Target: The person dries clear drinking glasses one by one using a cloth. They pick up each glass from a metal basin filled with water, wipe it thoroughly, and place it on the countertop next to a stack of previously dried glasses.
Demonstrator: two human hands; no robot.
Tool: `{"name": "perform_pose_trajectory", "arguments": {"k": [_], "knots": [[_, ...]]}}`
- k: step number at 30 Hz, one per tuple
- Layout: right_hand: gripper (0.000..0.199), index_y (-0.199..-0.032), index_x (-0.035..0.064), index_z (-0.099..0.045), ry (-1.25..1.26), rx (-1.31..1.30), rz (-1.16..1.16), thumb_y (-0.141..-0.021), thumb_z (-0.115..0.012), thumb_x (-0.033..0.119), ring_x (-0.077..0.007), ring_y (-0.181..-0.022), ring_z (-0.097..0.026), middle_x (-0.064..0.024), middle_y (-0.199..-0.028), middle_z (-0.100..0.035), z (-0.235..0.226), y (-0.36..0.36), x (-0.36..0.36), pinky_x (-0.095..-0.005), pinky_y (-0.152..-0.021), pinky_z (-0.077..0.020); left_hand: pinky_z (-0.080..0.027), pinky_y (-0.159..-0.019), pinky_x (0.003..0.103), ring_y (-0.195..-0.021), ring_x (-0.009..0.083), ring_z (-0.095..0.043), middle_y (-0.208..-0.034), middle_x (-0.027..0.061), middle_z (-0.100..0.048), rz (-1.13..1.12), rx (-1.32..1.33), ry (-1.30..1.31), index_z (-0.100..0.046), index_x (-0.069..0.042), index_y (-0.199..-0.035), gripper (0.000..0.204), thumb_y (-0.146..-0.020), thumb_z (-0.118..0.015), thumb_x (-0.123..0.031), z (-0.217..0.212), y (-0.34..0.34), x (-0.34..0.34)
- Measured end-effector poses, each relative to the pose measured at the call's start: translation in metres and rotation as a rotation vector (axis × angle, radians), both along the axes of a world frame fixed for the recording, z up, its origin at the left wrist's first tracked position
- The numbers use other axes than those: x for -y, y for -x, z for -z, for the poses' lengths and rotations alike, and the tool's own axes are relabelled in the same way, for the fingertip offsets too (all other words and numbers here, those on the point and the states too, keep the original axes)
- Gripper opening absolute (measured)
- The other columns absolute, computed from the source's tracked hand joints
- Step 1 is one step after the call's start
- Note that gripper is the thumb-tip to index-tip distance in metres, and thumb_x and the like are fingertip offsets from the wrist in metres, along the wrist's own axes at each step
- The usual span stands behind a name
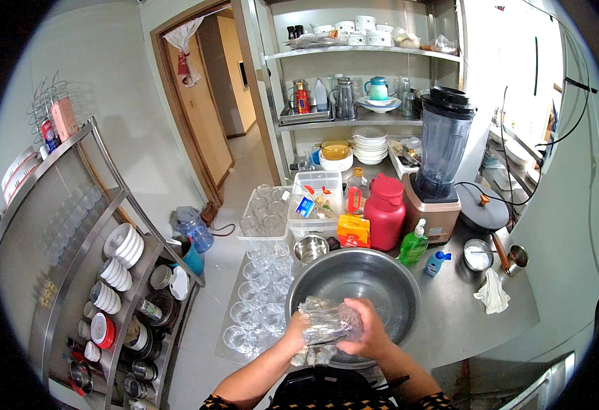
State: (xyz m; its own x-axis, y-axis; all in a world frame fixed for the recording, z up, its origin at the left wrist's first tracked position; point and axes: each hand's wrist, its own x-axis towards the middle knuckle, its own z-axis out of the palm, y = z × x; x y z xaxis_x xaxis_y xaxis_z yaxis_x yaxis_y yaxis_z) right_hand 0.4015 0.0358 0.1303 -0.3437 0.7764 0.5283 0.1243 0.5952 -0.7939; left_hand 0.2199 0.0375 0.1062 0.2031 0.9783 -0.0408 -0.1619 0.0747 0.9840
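Note:
Over the near part of a large grey basin, both my hands are closed around a clear drinking glass lying on its side. A greyish, crumpled cloth hangs below it and shows again at its left end. My left hand is at that left end, its fingers mostly covered by cloth and glass. My right hand grips the other end, thumb on top. Left of the basin, several clear stemmed glasses stand close together on the steel table.
Behind the basin are a red jug, a yellow-orange box and a blender. A green soap bottle and a blue bottle stand at its right. A white cloth lies farther right. A dish rack fills the left.

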Motion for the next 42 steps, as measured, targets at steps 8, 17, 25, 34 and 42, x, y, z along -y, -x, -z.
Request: {"name": "perform_pose_trajectory", "arguments": {"k": [8, 17, 25, 34, 42], "knots": [[0.057, -0.122, 0.0049, -0.033, 0.76, -0.315, -0.172, -0.069, -0.055, 0.009, -0.0138, -0.078, -0.051, -0.0082, -0.101, -0.05, -0.013, 0.007, 0.008, -0.0259, -0.067, -0.0429, -0.046, -0.07, 0.027, -0.077, 0.0132, -0.056, -0.085, 0.0053, -0.06, -0.142, -0.54, -0.541, -0.058, -0.002, -0.09, 0.024, -0.067, -0.066, -0.005, 0.004, 0.021, -0.007], [0.062, -0.124, 0.005, -0.03, 0.289, -0.197, -0.206, -0.067, -0.055, 0.007, -0.0181, -0.088, -0.052, -0.0131, -0.113, -0.044, -0.017, -0.002, -0.003, -0.0262, -0.068, -0.0448, -0.046, -0.07, 0.027, -0.078, 0.0135, -0.056, -0.089, 0.0051, -0.06, -0.1, -0.05, -0.078, -0.057, -0.002, -0.094, 0.024, -0.071, -0.062, -0.006, -0.023, -0.001, 0.001], [0.063, -0.121, 0.003, -0.034, 0.332, -0.194, -0.175, -0.066, -0.064, 0.012, -0.0214, -0.096, -0.049, -0.0124, -0.106, -0.046, 0.008, 0.001, -0.004, -0.031, -0.084, -0.038, -0.045, -0.07, 0.026, -0.079, 0.0123, -0.055, -0.089, 0.0045, -0.059, -0.07, -0.196, -0.171, -0.056, -0.002, -0.094, 0.023, -0.072, -0.06, -0.009, -0.015, 0.0, -0.002], [0.049, -0.123, 0.0069, -0.032, 0.98, -0.252, -0.252, -0.078, -0.05, 0.012, -0.0136, -0.081, -0.05, -0.0093, -0.104, -0.05, -0.017, 0.002, 0.002, -0.0215, -0.048, -0.0428, -0.045, -0.067, 0.037, -0.075, 0.0348, -0.054, -0.08, 0.0155, -0.056, -0.147, -0.836, -0.804, -0.057, -0.004, -0.085, 0.03, -0.055, -0.059, -0.001, 0.006, 0.031, -0.008], [0.063, -0.125, 0.0046, -0.029, 0.337, -0.221, -0.246, -0.07, -0.059, 0.005, -0.0146, -0.093, -0.048, -0.0079, -0.108, -0.047, 0.001, 0.002, -0.003, -0.0267, -0.076, -0.0394, -0.045, -0.071, 0.027, -0.079, 0.0123, -0.055, -0.091, 0.0054, -0.059, -0.107, -0.036, -0.084, -0.056, -0.001, -0.093, 0.021, -0.073, -0.059, -0.003, -0.011, 0.002, 0.0]]}}
